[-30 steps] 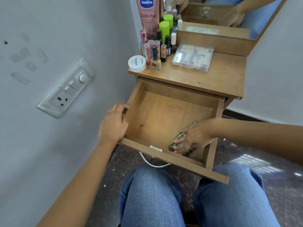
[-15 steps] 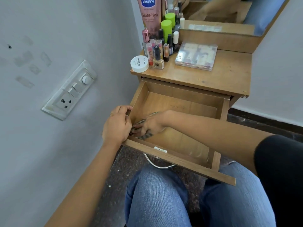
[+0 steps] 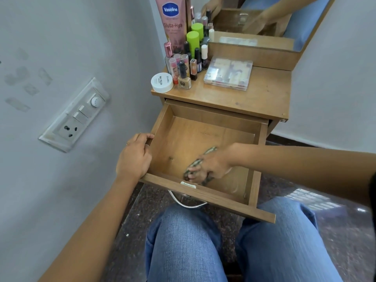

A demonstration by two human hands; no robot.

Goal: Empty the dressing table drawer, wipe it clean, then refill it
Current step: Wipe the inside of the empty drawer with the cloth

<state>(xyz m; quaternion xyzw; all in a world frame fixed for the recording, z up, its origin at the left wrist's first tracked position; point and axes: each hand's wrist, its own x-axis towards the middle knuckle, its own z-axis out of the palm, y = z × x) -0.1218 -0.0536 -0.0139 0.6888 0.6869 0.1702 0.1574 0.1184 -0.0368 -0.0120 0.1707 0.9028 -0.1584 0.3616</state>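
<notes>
Drawer (image 3: pixel 203 135) stood open, with only the cloth (image 3: pixel 209 150) inside. Right grip (image 3: pixel 209 165) was clamped on the cloth, pressing it to the drawer floor near the front wall. Left grip (image 3: pixel 133 157) curled over the drawer's left wall. Beyond both grips, the desk (image 3: pixel 264 96) carried bottles (image 3: pixel 187 64), a white jar (image 3: pixel 162 82) and a clear box (image 3: pixel 228 73).

**Cloth on the floor of the open drawer**

The drawer (image 3: pixel 160 129) stands pulled out under the bench (image 3: pixel 266 96). It holds only a patterned cloth (image 3: pixel 210 150), which the right hand (image 3: pixel 209 167) grips against its floor near the front wall. The left hand (image 3: pixel 134 157) grips the drawer's left front corner. On the bench stand small bottles (image 3: pixel 184 72), a white jar (image 3: pixel 162 82), a clear case (image 3: pixel 228 73) and a pink tube (image 3: pixel 172 21).
</notes>
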